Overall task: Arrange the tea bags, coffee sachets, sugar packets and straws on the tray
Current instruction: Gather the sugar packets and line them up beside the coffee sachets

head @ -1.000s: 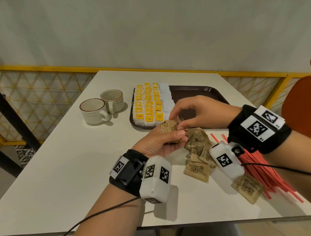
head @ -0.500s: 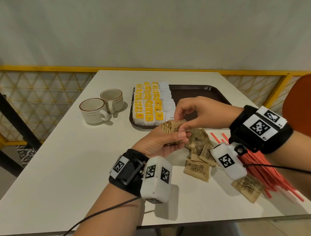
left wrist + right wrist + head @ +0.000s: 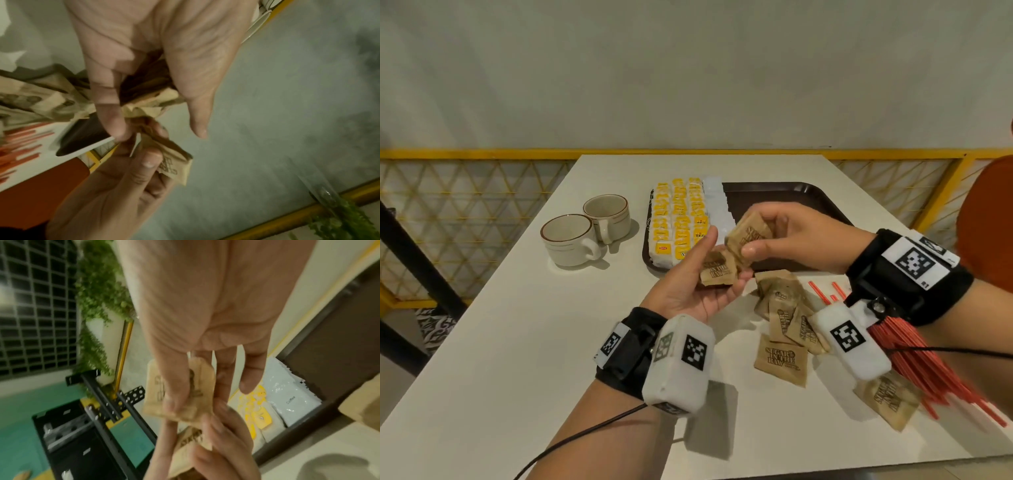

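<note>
My left hand [image 3: 724, 258] is palm up just in front of the tray [image 3: 791, 192] and cradles a small stack of brown sugar packets [image 3: 717, 272] in its curled fingers, thumb lifted off. My right hand [image 3: 750, 240] pinches one sugar packet [image 3: 739, 236] right above that stack. The left wrist view shows the stack [image 3: 144, 110] in the left hand and the pinched packet [image 3: 174, 164] below it. The right wrist view shows thumb and fingers on the pinched packet [image 3: 199, 382]. Yellow tea bags [image 3: 678, 219] and white coffee sachets [image 3: 717, 205] fill the tray's left part.
Loose sugar packets [image 3: 780, 358] lie on the white table under my right wrist, one more [image 3: 890, 401] near the front edge. Red straws [image 3: 914, 356] lie in a heap at the right. Two cups [image 3: 571, 240] stand left of the tray. The tray's right part is bare.
Both hands have risen slightly toward the tray. My right hand has drawn one packet up off the stack, and my left thumb has lifted away from the stack.
</note>
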`<act>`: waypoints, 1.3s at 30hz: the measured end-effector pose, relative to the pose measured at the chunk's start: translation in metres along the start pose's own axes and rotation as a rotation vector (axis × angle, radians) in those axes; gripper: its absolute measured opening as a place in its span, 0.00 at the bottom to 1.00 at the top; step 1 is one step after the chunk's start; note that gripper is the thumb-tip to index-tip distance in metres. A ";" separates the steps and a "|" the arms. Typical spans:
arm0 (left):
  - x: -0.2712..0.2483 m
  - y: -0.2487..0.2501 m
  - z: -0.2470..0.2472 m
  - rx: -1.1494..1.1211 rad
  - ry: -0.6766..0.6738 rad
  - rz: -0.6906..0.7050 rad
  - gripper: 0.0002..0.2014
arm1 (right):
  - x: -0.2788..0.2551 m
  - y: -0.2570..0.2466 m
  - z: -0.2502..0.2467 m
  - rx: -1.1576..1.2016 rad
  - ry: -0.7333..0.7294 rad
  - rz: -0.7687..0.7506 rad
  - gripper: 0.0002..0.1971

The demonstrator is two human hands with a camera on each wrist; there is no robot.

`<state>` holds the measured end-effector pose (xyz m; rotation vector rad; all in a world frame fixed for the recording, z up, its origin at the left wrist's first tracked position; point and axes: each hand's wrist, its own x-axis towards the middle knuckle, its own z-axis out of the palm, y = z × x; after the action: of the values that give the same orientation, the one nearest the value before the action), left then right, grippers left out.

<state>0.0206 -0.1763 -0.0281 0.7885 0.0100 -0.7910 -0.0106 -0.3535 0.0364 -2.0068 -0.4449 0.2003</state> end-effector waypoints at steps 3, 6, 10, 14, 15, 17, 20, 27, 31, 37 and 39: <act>0.006 0.027 0.001 0.038 0.074 0.082 0.06 | 0.012 0.004 -0.016 0.299 0.162 0.039 0.09; 0.019 0.066 0.010 0.289 0.054 0.205 0.03 | 0.032 0.011 -0.042 0.496 0.240 0.154 0.11; 0.063 0.116 0.032 0.860 0.052 0.309 0.09 | 0.066 0.032 -0.081 0.380 0.259 0.259 0.12; 0.136 0.139 0.043 1.379 0.094 0.230 0.07 | 0.103 0.054 -0.113 0.091 0.263 0.322 0.13; 0.154 0.142 0.043 1.474 0.098 0.212 0.07 | 0.112 0.058 -0.119 0.075 0.279 0.335 0.14; 0.185 0.146 0.041 1.590 0.100 0.202 0.07 | 0.129 0.067 -0.130 0.078 0.320 0.358 0.14; 0.219 0.152 0.037 1.645 0.068 0.210 0.05 | 0.153 0.083 -0.143 0.075 0.370 0.373 0.13; 0.277 0.175 0.034 1.683 0.032 0.230 0.05 | 0.193 0.123 -0.165 -0.065 0.433 0.412 0.10; 0.295 0.186 0.031 1.763 0.010 0.193 0.10 | 0.205 0.141 -0.171 -0.108 0.410 0.429 0.09; 0.317 0.187 0.034 1.998 -0.003 0.195 0.06 | 0.217 0.161 -0.172 -0.163 0.346 0.445 0.03; 0.322 0.186 0.035 2.047 0.014 0.199 0.07 | 0.220 0.165 -0.171 -0.189 0.337 0.458 0.08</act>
<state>0.3615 -0.3211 0.0216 2.6394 -0.9864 -0.3598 0.2846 -0.4747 -0.0194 -2.2526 0.2227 0.0992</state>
